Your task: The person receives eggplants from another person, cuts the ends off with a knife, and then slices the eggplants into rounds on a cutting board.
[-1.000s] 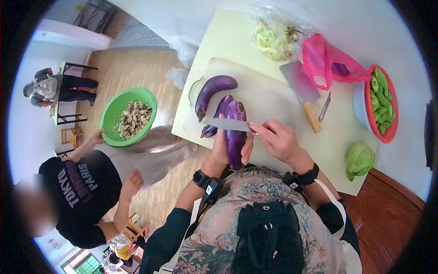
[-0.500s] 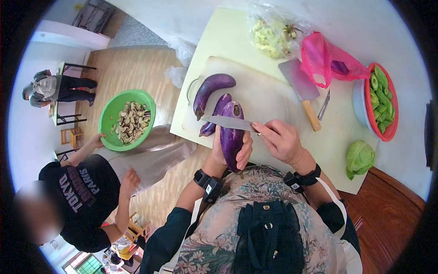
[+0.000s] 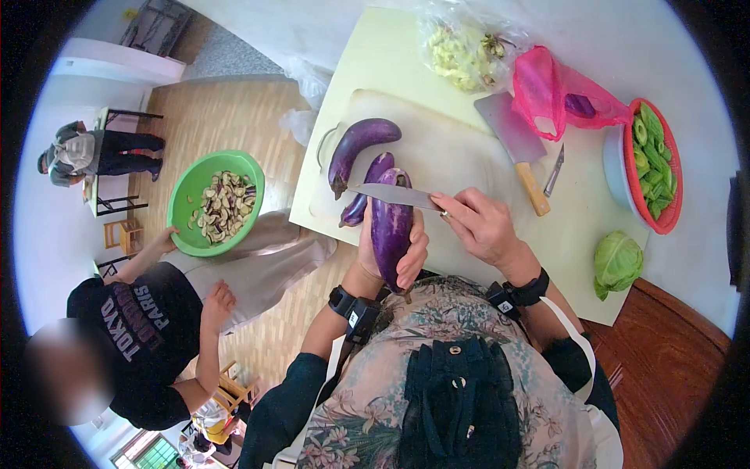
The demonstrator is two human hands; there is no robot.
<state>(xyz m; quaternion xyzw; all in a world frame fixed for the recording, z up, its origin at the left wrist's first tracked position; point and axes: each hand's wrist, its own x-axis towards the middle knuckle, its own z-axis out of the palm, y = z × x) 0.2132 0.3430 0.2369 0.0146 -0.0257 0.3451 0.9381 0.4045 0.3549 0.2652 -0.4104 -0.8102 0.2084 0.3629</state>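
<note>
My left hand is wrapped round a purple eggplant, its stem end pointing toward my body. Between the fingers of my right hand is the handle end of a small knife, whose blade lies across the upper part of that eggplant. A curved eggplant rests on the white cutting board. Another eggplant lies beside the held one, partly hidden by the knife.
A cleaver, a folding knife, a pink bag, a bag of pale vegetables, a cabbage and a red basket of greens surround the board. Left, a person holds a green basin of eggplant pieces.
The held eggplant and the knife have shifted slightly up and left in the view. The blade still crosses the eggplant's upper part. The whole table view has moved a little.
</note>
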